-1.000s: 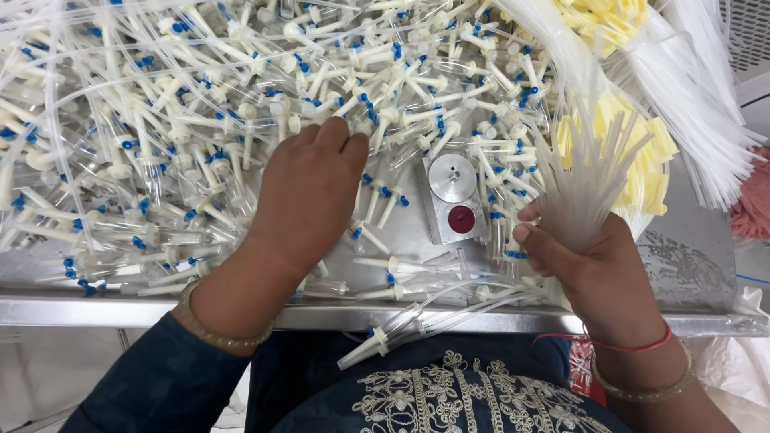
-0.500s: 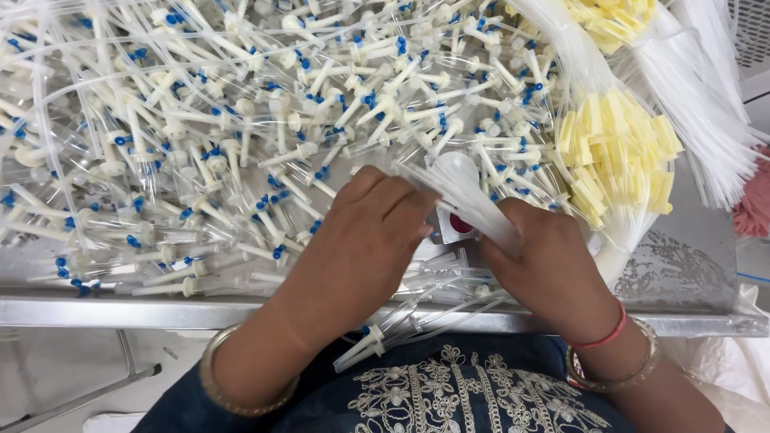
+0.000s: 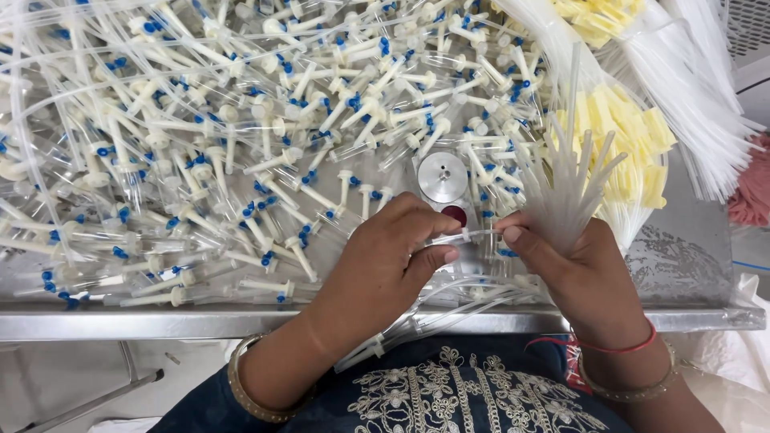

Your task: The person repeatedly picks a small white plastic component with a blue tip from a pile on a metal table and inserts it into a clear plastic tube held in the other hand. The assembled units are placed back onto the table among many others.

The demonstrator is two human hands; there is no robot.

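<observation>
My left hand (image 3: 383,261) pinches one clear plastic drip-chamber piece (image 3: 449,238) at its end, above the metal table's front edge. My right hand (image 3: 579,277) grips a fanned bundle of thin translucent tubes (image 3: 568,180) that stick up from the fist, and its thumb and fingertip meet the other end of the same clear piece. The two hands almost touch, just below a small round metal fixture (image 3: 442,176) with a dark red button (image 3: 454,215) beside it.
A big heap of clear pieces with white and blue parts (image 3: 224,136) covers the metal table (image 3: 160,321). Bags of yellow caps (image 3: 622,136) and white tube bundles (image 3: 698,88) lie at the right. Finished pieces hang over the front edge (image 3: 377,349).
My left hand came back from the heap with one clear piece and met my right hand in front of the fixture. The tube bundle tipped down, then stood upright again.
</observation>
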